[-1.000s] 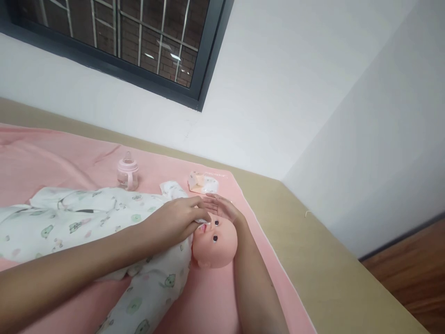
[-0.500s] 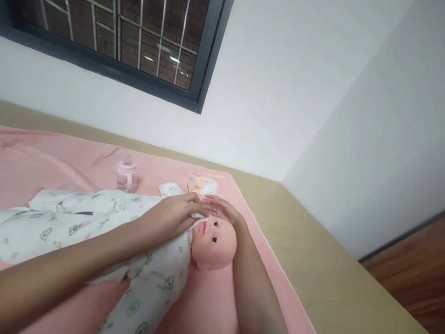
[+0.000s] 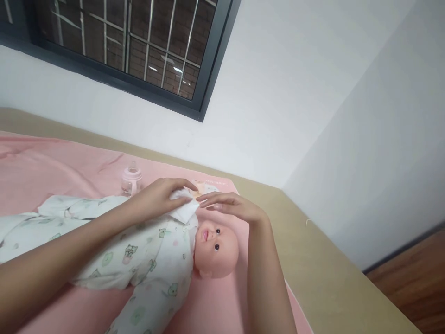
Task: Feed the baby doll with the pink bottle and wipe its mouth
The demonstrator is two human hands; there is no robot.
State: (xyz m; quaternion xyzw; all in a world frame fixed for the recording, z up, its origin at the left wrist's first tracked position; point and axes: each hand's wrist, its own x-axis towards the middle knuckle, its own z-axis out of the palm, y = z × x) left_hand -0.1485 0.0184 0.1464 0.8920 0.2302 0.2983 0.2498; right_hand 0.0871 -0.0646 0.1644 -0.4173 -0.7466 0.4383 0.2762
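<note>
A baby doll (image 3: 222, 257) in a white outfit printed with small animals lies on its back, its bare head to the right. Above its chest, my left hand (image 3: 165, 197) pinches a white tissue (image 3: 185, 213) between thumb and fingers. My right hand (image 3: 241, 207) reaches over from the right, above the doll's head, with its fingers stretched toward the tissue. Those fingertips come close to the tissue's upper corner; whether they touch it I cannot tell. The doll's mouth and eyes are uncovered.
A pink-lidded baby bottle (image 3: 131, 180) stands beyond the doll. Behind my fingers lies a small peach-and-white packet (image 3: 210, 187), partly hidden. Everything rests on a pink cloth (image 3: 212, 304) over a wooden surface (image 3: 313, 264), against a white wall with a barred window (image 3: 139, 51).
My left hand has lifted the tissue off the doll's mouth and moved up and left. My right hand has come away from beside the head and risen to the right. The view has shifted slightly.
</note>
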